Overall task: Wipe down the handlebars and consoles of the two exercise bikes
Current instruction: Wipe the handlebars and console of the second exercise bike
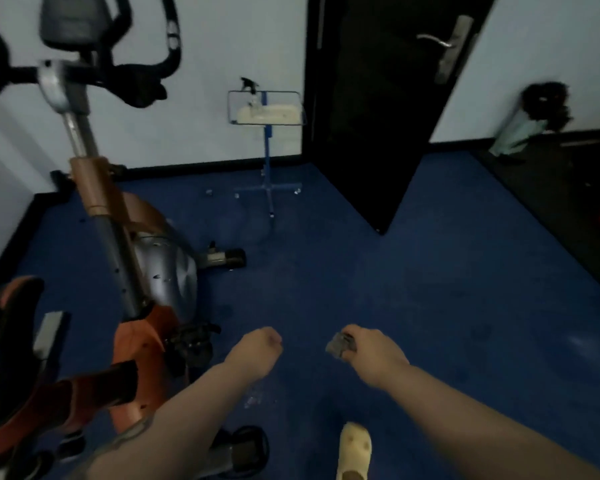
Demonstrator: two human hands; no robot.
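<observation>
An orange and grey exercise bike (pixel 160 268) stands at the left. Its grey console (pixel 71 24) and black handlebars (pixel 137 83) are at the top left, blurred. My left hand (pixel 258 348) is a closed fist with nothing in it, low in the middle above the blue floor. My right hand (pixel 374 351) hangs beside it, shut on a small grey cloth (pixel 340 346). Both hands are well below and to the right of the handlebars. Only this one bike shows in full.
A blue wheeled stand (pixel 266 157) with a wire basket holds a spray bottle (pixel 250 90) and a white item by the far wall. A black door (pixel 388 109) stands open at the right. An orange and black saddle (pixel 11 313) is at the left edge. My pale shoe (pixel 354 452) is below.
</observation>
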